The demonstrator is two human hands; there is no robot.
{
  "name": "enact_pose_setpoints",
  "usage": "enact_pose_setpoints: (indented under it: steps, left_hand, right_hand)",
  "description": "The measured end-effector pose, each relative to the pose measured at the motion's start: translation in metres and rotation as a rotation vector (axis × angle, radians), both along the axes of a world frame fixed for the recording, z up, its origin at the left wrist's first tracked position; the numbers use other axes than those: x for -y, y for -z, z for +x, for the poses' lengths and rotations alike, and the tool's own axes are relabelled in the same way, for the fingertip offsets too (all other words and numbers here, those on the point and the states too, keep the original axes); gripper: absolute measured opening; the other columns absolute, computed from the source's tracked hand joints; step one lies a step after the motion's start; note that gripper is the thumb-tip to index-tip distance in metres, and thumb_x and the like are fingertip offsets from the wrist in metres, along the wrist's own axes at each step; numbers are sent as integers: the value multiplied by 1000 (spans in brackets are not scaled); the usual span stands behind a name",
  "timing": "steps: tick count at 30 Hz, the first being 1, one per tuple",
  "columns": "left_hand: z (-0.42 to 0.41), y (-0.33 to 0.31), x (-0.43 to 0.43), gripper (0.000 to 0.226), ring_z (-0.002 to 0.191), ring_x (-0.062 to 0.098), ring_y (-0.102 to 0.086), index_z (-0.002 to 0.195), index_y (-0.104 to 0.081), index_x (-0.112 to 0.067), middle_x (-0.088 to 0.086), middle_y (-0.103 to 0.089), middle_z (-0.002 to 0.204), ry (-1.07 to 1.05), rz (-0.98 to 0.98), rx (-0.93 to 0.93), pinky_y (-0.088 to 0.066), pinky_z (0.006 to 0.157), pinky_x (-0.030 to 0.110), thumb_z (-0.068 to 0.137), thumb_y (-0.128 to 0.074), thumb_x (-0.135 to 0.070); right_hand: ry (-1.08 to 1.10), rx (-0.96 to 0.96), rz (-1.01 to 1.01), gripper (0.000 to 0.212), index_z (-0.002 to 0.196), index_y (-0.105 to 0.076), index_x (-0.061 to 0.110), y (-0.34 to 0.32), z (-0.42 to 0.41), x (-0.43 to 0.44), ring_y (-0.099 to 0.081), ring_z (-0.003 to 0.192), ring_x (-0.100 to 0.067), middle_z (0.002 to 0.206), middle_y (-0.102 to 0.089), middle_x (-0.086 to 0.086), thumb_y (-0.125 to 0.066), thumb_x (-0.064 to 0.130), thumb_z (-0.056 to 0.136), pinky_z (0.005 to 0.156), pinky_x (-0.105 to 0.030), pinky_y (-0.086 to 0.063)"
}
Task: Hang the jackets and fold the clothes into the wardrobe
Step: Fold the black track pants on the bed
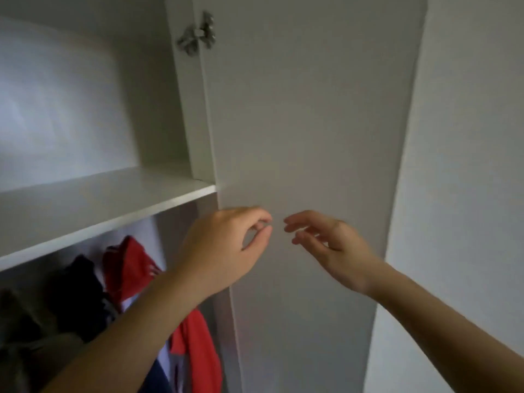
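Where the wardrobe (85, 80) stands open, the jackets hang in the compartment below its white shelf (99, 205). A red jacket (127, 268) with thin white stripes is nearest the shelf's right end. A dark jacket (79, 293) is just beside it on the left, and a dull, blurred garment (17, 336) lies farther toward the shelf's left end. White and navy cloth shows under the red near the bottom of the view; whether it belongs to the same jacket cannot be told. How the jackets are hung is hidden by the shelf's front edge.

The left hand (224, 248) is raised past the shelf's right end, its forearm crossing in front of the red jacket. Its fingers are curled in toward the thumb, the tips nearly meeting, with nothing visible between them. The right hand (331, 245) is near it and level with it, fingers loosely spread and only slightly bent, holding nothing. The two sets of fingertips point at each other and stay apart.

Both hands are in front of the inner face of the open white door (306, 123), which carries a metal hinge (197, 34) near its top. A pale panel (467, 165) stands beyond the door's right edge.
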State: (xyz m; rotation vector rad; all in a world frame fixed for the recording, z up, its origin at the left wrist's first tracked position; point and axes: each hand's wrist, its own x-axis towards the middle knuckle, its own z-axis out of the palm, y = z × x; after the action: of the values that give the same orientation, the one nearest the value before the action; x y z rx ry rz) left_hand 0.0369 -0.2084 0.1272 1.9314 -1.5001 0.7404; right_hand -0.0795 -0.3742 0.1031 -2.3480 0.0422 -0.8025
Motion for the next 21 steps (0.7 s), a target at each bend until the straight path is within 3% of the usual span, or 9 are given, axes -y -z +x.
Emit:
enact_pose_setpoints:
  steps: [3,6,10,14,21]
  left_hand:
    - [-57,30,59,25,77,-2,-64,89,-68,-26,-18,-68,80,227,-80,-193,-51,68,27,85,-47,-38]
    - [-115,50,118,16,80,-1,-65,93,-66,-27,-20,-68,81,473,-84,-387,-48,63,18,87,-52,-30]
    - [-197,81,182,18,87,-2,-64,103,-63,-30,-22,-69,83,721,-36,-585,-41,52,10,89,-52,-28]
    - [-272,116,245,15,88,-4,-65,102,-61,-35,-22,-69,84,892,78,-734,-53,69,19,93,-55,-25]
    - [-400,164,353,12,83,-2,-65,100,-63,-30,-18,-70,79,1114,317,-859,-52,73,16,92,-56,-25]
  right_hand:
    - [172,78,177,23,106,-62,27,30,-93,26,-67,85,-7,98,-69,13,-49,12,96,76,-21,-52]
    - [387,166,339,27,105,-64,26,59,-167,47,-69,82,-14,96,-70,7,-46,7,97,78,-32,-54]
    - [631,314,433,30,104,-64,20,86,-244,72,-69,79,-20,95,-71,1,-44,-1,96,77,-34,-55]
    - [838,437,473,32,101,-64,16,102,-325,102,-69,74,-21,92,-72,-2,-42,-6,95,72,-32,-55]
    - [1196,550,556,26,99,-63,7,127,-455,163,-67,70,-19,88,-71,-7,-40,-6,96,70,-30,-54]
